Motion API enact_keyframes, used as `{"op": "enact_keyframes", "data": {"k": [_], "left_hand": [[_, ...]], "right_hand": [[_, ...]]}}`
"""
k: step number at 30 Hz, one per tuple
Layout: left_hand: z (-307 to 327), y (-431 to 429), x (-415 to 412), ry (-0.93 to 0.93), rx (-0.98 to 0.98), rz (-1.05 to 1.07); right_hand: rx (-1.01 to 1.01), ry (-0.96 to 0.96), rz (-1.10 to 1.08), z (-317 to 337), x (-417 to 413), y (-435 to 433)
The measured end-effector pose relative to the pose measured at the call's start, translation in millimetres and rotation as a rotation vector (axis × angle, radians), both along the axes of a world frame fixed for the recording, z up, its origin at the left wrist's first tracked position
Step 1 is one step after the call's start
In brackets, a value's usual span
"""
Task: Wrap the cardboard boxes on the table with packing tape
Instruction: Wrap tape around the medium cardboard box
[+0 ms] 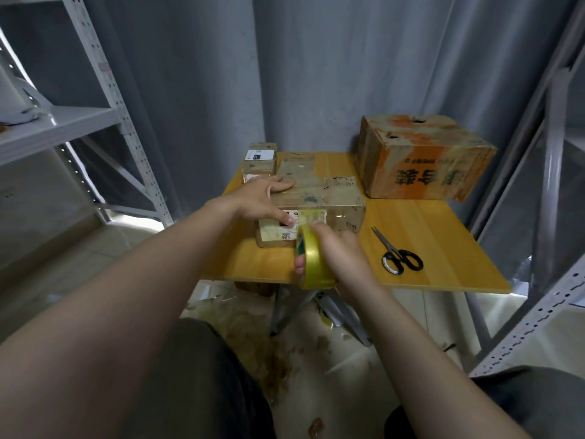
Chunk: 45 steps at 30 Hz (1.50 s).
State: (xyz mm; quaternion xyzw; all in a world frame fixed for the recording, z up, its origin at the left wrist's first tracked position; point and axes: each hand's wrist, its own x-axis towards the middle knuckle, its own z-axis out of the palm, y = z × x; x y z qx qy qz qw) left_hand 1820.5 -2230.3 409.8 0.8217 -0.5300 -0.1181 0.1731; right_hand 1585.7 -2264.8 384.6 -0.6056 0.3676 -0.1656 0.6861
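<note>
Pressing down on the flat brown cardboard box (319, 191) was the left hand (262, 198). Its fingers lay straight across the box top and its thumb (286, 218) pushed against the near face, on a printed label. Just right of that thumb, the right hand (340, 251) gripped a roll of yellow packing tape (311, 261), with its fingers curled round the ring. The roll stood on edge against the lower part of the same face. A short stretch of clear tape (311, 217) ran from the roll up onto the cardboard, between thumb and roll. The box sat on the yellow wooden table (443, 236), directly under the left palm.

From this, the step in hand looked like the start of a band, with the loose end anchored and the roll ready to be drawn away. The next move would call for a firm thumb on the tape end and a steady pull of the roll along or around the box. The strip would then need smoothing down and cutting. For the cut, the black-handled scissors (399, 253) lay to the right of the gripping hand, well apart from it. Beyond that hand stood a large worn orange-and-brown cardboard box (424, 156). Beyond the left fingers was a small brown cardboard box with a white label (259, 160). Whether those two were already finished I could not tell.
</note>
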Motion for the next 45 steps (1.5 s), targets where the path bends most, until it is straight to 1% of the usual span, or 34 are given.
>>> {"op": "enact_keyframes", "data": {"k": [4, 7, 15, 20, 22, 25, 29, 31, 33, 37, 39, 40, 42, 44, 45], "left_hand": [[1, 6, 0, 0.039, -0.012, -0.039], [5, 8, -1, 0.032, 0.003, -0.066], [9, 12, -3, 0.024, 0.044, -0.096], [9, 11, -3, 0.029, 0.047, -0.092], [9, 12, -3, 0.040, 0.041, -0.084], [11, 11, -4, 0.026, 0.071, -0.067], [11, 12, -7, 0.011, 0.103, -0.055], [8, 16, -11, -0.005, 0.109, -0.009], [6, 24, -22, -0.014, 0.071, 0.055], [10, 39, -46, 0.079, -0.171, 0.145], [9, 53, -57, 0.030, -0.261, 0.226], [7, 61, -64, 0.033, -0.282, 0.289], [0, 75, -84, 0.176, -0.212, 0.364], [-12, 87, -104, 0.277, -0.038, 0.349], [-17, 91, -114, 0.368, 0.003, 0.349]], "right_hand": [[0.081, -0.075, 0.075, -6, -3, 19], [0.080, -0.103, 0.079, -8, -3, 26], [0.108, -0.092, 0.063, -7, -5, 33], [0.163, -0.110, 0.060, -10, -9, 39], [0.182, -0.117, 0.075, -14, -11, 39], [0.236, -0.064, 0.097, -21, -15, 40], [0.248, -0.046, 0.102, -28, -14, 41], [0.266, -0.047, 0.107, -30, -13, 39], [0.289, -0.040, 0.122, -29, -12, 37], [0.358, -0.077, 0.130, -25, -12, 36], [0.368, -0.081, 0.126, -25, -12, 37], [0.372, -0.079, 0.126, -24, -12, 38], [0.402, -0.096, 0.122, -25, -13, 39], [0.429, -0.122, 0.120, -26, -13, 37], [0.428, -0.120, 0.117, -26, -13, 36]]}}
